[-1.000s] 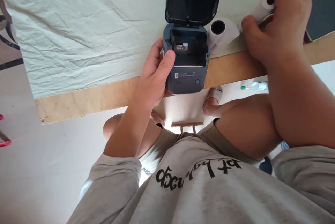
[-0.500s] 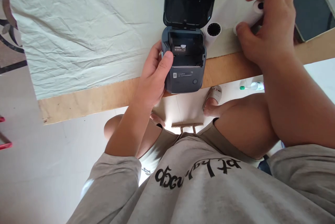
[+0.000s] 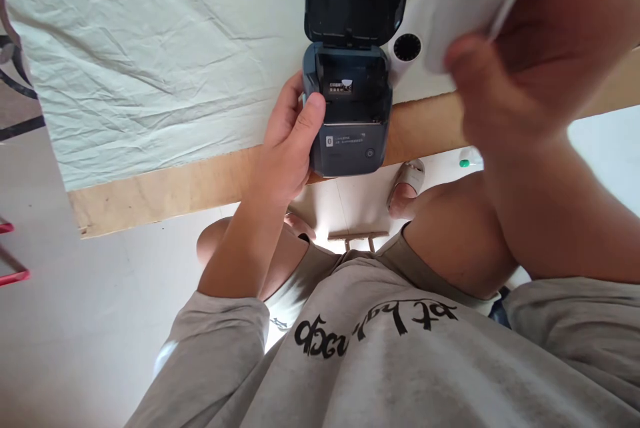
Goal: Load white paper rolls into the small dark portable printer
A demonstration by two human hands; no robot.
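Two hands are working at the table (image 3: 165, 205), the left one holding a printer (image 3: 350, 151) and the right one gripping a white roll. The left hand (image 3: 285, 148) is closing around the printer's left side, its thumb pressing on the rim of the bay and its fingers wrapping the outer side. The printer is sitting at the table's near edge, over the bare wood strip, its lid (image 3: 353, 5) standing open at the far side and its bay showing nothing but a small printed label (image 3: 341, 87). A power button (image 3: 370, 153) is facing up on the front panel.

The right hand (image 3: 545, 68) is holding its roll (image 3: 465, 21) up and tilted, to the right of the printer, with the thumb lying along the lower end; most of the fingers are hiding behind the roll or blurring. A second roll (image 3: 402, 68) is lying just beside the printer's right side, its dark core facing the camera. Pale cloth (image 3: 175, 68) is covering most of the table. Below, a bottle (image 3: 465, 163) with a green cap is lying partly hidden by the right wrist.
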